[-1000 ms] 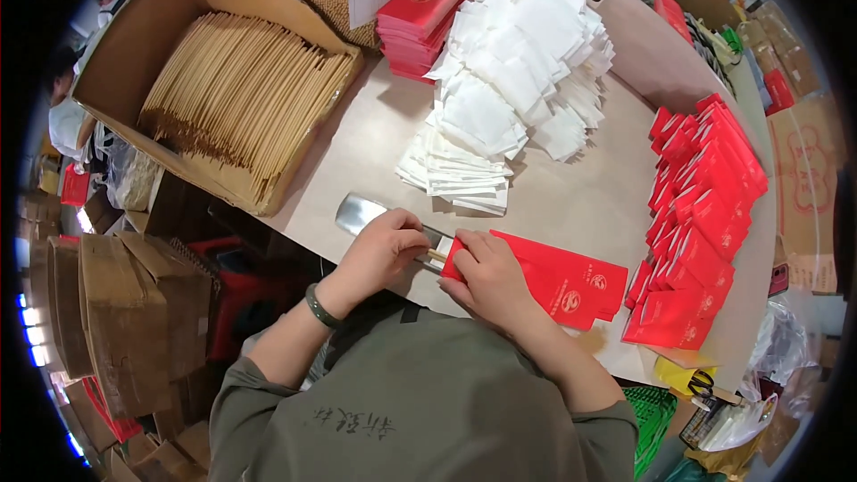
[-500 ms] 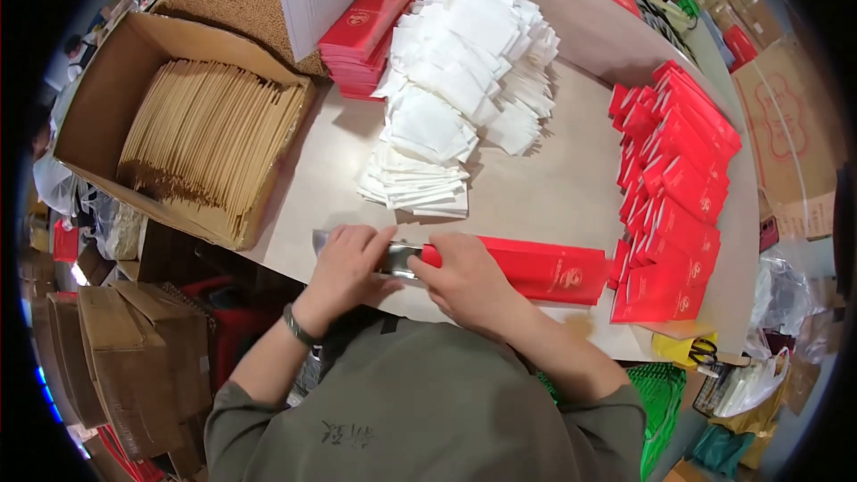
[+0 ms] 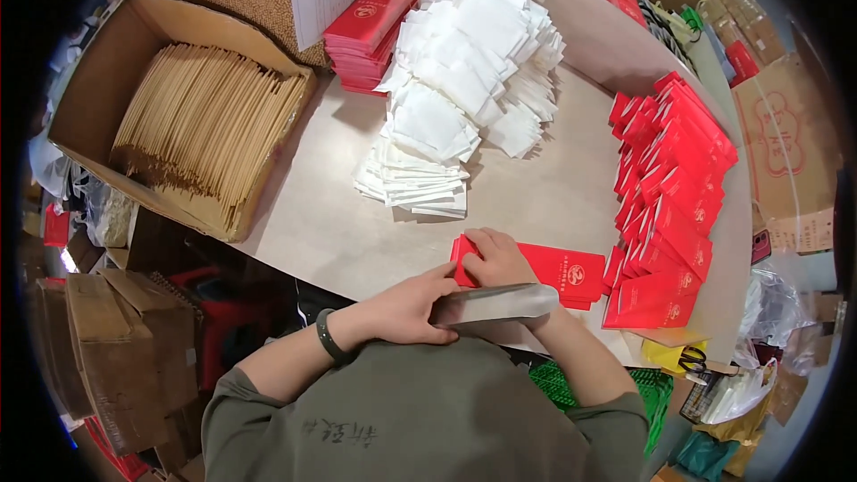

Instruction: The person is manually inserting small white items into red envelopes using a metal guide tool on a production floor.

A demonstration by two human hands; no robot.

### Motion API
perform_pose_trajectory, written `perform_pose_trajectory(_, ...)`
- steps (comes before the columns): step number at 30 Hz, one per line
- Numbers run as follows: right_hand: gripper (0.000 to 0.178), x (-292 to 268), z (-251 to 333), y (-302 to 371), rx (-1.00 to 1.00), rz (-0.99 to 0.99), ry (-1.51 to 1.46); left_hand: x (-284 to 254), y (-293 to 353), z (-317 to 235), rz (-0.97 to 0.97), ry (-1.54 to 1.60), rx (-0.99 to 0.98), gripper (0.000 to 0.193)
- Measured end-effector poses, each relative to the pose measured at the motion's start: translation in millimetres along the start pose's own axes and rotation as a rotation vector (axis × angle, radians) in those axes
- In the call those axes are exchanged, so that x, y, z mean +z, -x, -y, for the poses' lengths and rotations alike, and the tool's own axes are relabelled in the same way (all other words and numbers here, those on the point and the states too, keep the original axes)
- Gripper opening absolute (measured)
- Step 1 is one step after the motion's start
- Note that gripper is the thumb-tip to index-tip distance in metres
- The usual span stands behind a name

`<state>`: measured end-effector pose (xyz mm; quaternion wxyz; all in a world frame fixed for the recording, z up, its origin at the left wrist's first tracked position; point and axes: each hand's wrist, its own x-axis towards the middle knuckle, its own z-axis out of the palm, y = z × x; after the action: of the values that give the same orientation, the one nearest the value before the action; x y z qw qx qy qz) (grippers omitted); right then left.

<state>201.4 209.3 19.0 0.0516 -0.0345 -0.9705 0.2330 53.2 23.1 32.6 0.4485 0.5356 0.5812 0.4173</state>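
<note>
My left hand grips one end of a curved silver sheet-metal scoop. The scoop's rounded free end points right, across my right wrist. Just beyond it, my right hand is closed on the left end of a few flat red paper sleeves lying on the table. My fingers partly hide that end. To the right, many filled red packets lie overlapping in slanting rows. A heap of small white paper packets spreads over the middle of the table.
At left, an open cardboard box holds a row of thin brown paper-wrapped packets. Behind it are a bulk of small tan sticks and a stack of red sleeves. Yellow-handled scissors sit at the right front edge.
The metal scoop has come out of the red sleeve's left end and swung round to point right in my left hand. My right hand has shifted right and away from me, staying on the sleeves.
</note>
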Motion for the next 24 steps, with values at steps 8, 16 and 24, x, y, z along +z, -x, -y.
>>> perform_pose_trajectory(8, 0.031, 10.7, 35.7, -21.9, 0.513, 0.135, 0.035, -34.1, 33.8, 26.0, -0.513, -0.644, -0.313, 0.054)
perform_pose_trajectory(16, 0.020, 30.2, 37.9, -33.9, 0.513, -0.032, -0.129, -56.3, 31.0, 15.0, -0.087, -0.715, -0.203, 0.073)
perform_pose_trajectory(24, 0.020, -7.6, 14.1, -94.3, 0.276, -0.444, -0.074, -124.3, 46.9, 17.9, -0.586, -0.984, 0.012, 0.054)
